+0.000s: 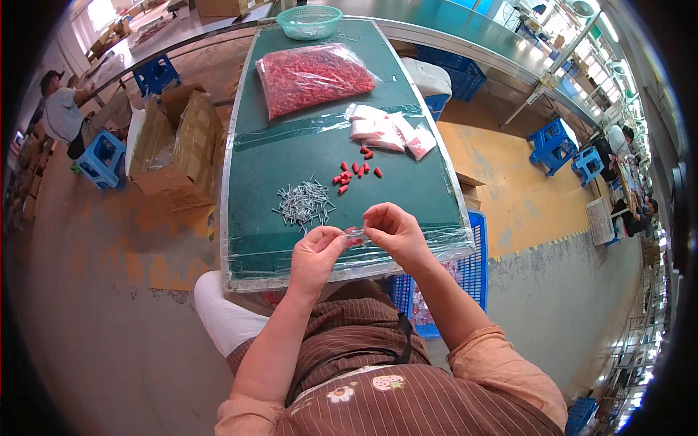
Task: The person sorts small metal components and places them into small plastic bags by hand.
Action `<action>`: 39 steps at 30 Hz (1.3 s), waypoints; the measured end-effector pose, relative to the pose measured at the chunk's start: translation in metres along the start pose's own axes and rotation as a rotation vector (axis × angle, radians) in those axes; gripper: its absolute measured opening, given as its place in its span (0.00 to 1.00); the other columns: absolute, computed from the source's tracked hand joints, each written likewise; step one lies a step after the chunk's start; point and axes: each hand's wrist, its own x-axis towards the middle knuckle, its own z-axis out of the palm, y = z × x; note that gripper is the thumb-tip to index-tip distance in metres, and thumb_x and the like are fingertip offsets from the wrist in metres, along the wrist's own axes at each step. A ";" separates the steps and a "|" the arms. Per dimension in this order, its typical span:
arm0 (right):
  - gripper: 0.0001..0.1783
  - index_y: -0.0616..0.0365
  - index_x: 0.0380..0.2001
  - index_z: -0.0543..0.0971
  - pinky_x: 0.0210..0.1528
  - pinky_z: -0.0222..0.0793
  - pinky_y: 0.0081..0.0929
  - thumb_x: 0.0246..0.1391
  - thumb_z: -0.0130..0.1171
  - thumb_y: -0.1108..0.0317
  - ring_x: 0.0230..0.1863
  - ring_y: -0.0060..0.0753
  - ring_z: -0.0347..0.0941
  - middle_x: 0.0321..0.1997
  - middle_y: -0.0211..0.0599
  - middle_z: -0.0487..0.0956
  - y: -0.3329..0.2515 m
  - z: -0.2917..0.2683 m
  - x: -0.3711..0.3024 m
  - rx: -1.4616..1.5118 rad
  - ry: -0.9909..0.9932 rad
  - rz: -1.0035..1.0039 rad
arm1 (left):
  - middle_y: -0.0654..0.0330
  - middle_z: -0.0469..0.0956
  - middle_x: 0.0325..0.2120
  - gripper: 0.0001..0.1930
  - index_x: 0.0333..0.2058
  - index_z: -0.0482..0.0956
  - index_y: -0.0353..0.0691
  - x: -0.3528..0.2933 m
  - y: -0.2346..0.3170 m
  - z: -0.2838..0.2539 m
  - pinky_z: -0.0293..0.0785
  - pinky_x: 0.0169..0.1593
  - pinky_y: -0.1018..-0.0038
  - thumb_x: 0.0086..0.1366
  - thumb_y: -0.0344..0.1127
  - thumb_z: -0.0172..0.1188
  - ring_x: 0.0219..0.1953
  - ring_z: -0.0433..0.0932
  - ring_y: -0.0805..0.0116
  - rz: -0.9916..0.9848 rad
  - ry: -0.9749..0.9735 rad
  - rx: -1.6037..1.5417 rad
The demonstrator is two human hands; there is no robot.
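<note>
Both my hands meet over the near edge of the green table [254,174]. A small clear plastic bag [354,234] with something red in it stretches between them. The fingers of my left hand [315,256] pinch one side of it, and my right hand [396,232] pinches the other. Just beyond my left hand lies a pile of grey screws [302,203]. Several red plastic caps [358,169] are scattered beyond the bag. Farther right rests a stack of flat clear bags with red-and-white marks [385,131].
A large bag of red parts [314,77] lies toward the table's far end, with a green basket [309,23] behind it. Below the right edge stands a blue crate [476,265]. An open cardboard box [174,142] and blue stools [103,156] stand left; people sit farther off.
</note>
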 end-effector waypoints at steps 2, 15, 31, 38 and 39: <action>0.13 0.62 0.41 0.73 0.44 0.69 0.19 0.50 0.58 0.78 0.41 0.19 0.72 0.37 0.30 0.75 0.001 -0.001 0.000 -0.006 -0.003 -0.006 | 0.71 0.72 0.21 0.02 0.32 0.78 0.40 0.000 0.003 0.001 0.54 0.17 0.87 0.60 0.29 0.61 0.16 0.61 0.87 -0.006 0.003 0.028; 0.10 0.61 0.36 0.72 0.38 0.70 0.18 0.49 0.58 0.78 0.33 0.17 0.71 0.31 0.28 0.74 0.003 0.005 0.000 -0.086 -0.021 -0.124 | 0.63 0.78 0.30 0.03 0.33 0.78 0.32 0.008 -0.001 0.005 0.71 0.41 0.81 0.60 0.25 0.58 0.34 0.75 0.77 -0.028 -0.014 0.272; 0.09 0.64 0.36 0.73 0.35 0.73 0.21 0.50 0.57 0.80 0.32 0.25 0.77 0.30 0.33 0.76 -0.034 -0.053 -0.047 -0.113 0.033 -0.092 | 0.60 0.73 0.29 0.12 0.45 0.68 0.36 0.003 -0.002 -0.006 0.55 0.16 0.84 0.63 0.29 0.51 0.14 0.60 0.81 -0.264 -0.142 -0.144; 0.07 0.65 0.34 0.76 0.39 0.70 0.18 0.49 0.56 0.81 0.36 0.20 0.74 0.32 0.31 0.77 -0.078 -0.147 -0.124 -0.507 0.375 0.105 | 0.49 0.73 0.38 0.17 0.49 0.64 0.32 0.001 -0.005 -0.007 0.66 0.25 0.78 0.60 0.24 0.47 0.24 0.67 0.74 -0.359 -0.159 -0.399; 0.07 0.65 0.35 0.76 0.39 0.70 0.18 0.50 0.56 0.81 0.36 0.19 0.73 0.32 0.31 0.77 -0.073 -0.147 -0.123 -0.521 0.452 0.047 | 0.49 0.73 0.38 0.17 0.49 0.64 0.32 0.000 -0.005 -0.008 0.66 0.25 0.78 0.60 0.24 0.47 0.24 0.67 0.74 -0.354 -0.144 -0.403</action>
